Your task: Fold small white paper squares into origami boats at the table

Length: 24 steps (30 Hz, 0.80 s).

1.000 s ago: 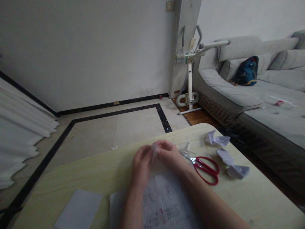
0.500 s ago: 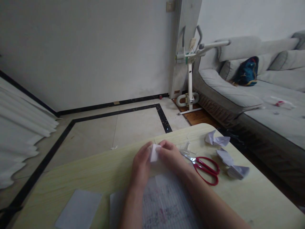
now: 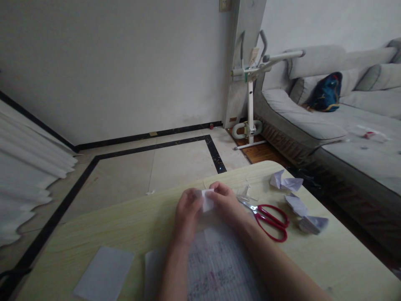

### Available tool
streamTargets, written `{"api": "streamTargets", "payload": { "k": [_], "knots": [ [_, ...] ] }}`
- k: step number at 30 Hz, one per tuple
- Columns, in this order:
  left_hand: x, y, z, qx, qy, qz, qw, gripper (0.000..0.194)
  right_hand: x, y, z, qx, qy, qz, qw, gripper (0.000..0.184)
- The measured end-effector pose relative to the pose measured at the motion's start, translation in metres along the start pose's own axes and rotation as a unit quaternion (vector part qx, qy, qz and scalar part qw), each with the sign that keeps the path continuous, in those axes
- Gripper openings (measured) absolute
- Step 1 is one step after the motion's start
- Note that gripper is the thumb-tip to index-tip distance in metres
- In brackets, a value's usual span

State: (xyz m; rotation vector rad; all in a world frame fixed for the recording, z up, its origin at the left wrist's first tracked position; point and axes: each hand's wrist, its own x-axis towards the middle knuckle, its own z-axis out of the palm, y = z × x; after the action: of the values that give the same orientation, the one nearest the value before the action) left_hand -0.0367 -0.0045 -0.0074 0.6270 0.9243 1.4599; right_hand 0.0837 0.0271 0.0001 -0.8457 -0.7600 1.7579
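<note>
A small folded piece of white paper is pinched between both hands above the table. My left hand grips its left edge, fingers closed. On the other side my right hand is closed on the paper with the thumb across its face. Below my wrists lies a lined sheet with writing, partly covered by my forearms. Red-handled scissors rest just right of my right hand, blades pointing toward it. White paper scraps lie by the blade tips.
Several folded paper shapes sit along the right side of the wooden table. A white paper rectangle lies at the front left. Past the table stand a grey sofa and a white exercise machine.
The folded paper has turned slightly between my fingers and shows a wider top edge. My fingers have shifted a little on it; the things on the table stay put.
</note>
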Motion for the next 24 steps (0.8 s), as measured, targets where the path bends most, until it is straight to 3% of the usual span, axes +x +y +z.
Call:
{"api": "streamTargets", "payload": {
  "k": [8, 13, 15, 19, 24],
  "knots": [
    [-0.002, 0.001, 0.0, 0.03, -0.003, 0.003, 1.0, 0.019, -0.001, 0.001, -0.001, 0.005, 0.001, 0.008, 1.0, 0.025],
    [0.002, -0.004, 0.0, -0.001, 0.048, 0.038, 0.998, 0.048, -0.002, -0.001, 0.0, 0.037, 0.0, 0.008, 0.999, 0.024],
    [0.003, -0.006, -0.002, 0.021, 0.045, 0.04, 0.998, 0.047, -0.003, -0.003, 0.0, 0.033, 0.006, 0.016, 0.999, 0.025],
    [0.003, -0.009, -0.006, 0.088, 0.031, 0.041, 0.995, 0.036, -0.001, -0.002, -0.001, -0.022, 0.023, -0.007, 0.999, 0.023],
    [-0.001, -0.002, 0.001, 0.175, 0.013, 0.067, 0.982, 0.034, 0.001, 0.004, -0.001, -0.164, 0.055, -0.103, 0.98, 0.015]
  ]
}}
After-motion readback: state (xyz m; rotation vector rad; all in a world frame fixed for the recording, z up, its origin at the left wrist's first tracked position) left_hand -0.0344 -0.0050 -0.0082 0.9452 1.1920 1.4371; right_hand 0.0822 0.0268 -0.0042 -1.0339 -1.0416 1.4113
